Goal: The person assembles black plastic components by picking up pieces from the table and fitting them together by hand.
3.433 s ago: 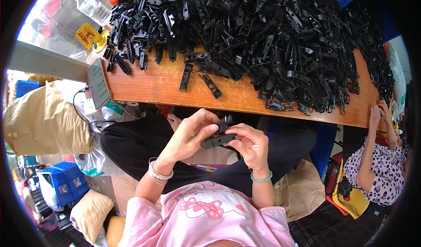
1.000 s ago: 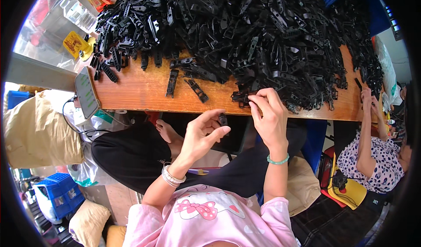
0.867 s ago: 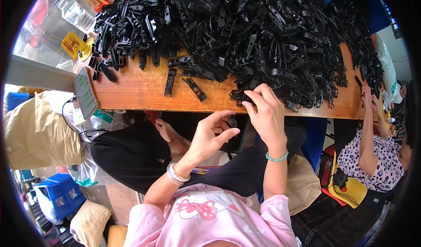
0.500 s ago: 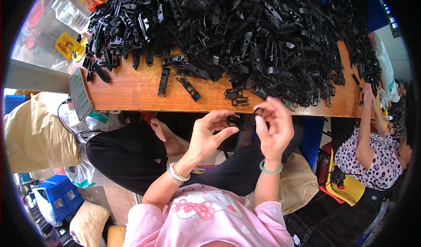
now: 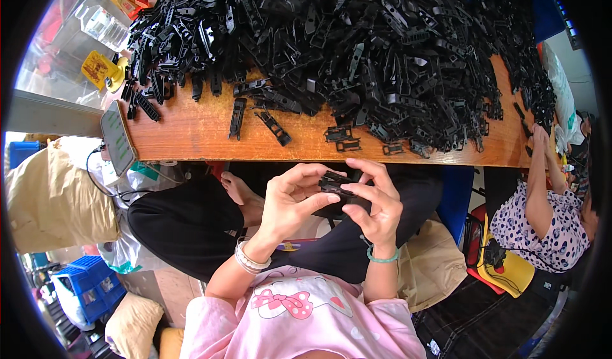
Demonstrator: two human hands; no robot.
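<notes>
My left hand (image 5: 285,201) pinches a small black plastic part (image 5: 333,182) between thumb and fingers, above my lap and just short of the table edge. My right hand (image 5: 377,207) meets it from the other side, its fingertips bent against the same part. Fingers cover much of the part, so its full shape is hidden. Beyond my hands, a few loose black pieces lie near the table edge, among them a long slotted piece (image 5: 273,128) and open frame-like pieces (image 5: 342,138).
A big heap of black plastic parts (image 5: 306,40) covers most of the wooden table (image 5: 191,136). At the left are a phone-like slab (image 5: 118,139) and a yellow stand (image 5: 102,69). A co-worker (image 5: 539,212) sits at the right. A blue crate (image 5: 89,286) stands lower left.
My right hand has come left and down, bringing the small black piece it held against the part in my left hand. The co-worker's arms have shifted slightly.
</notes>
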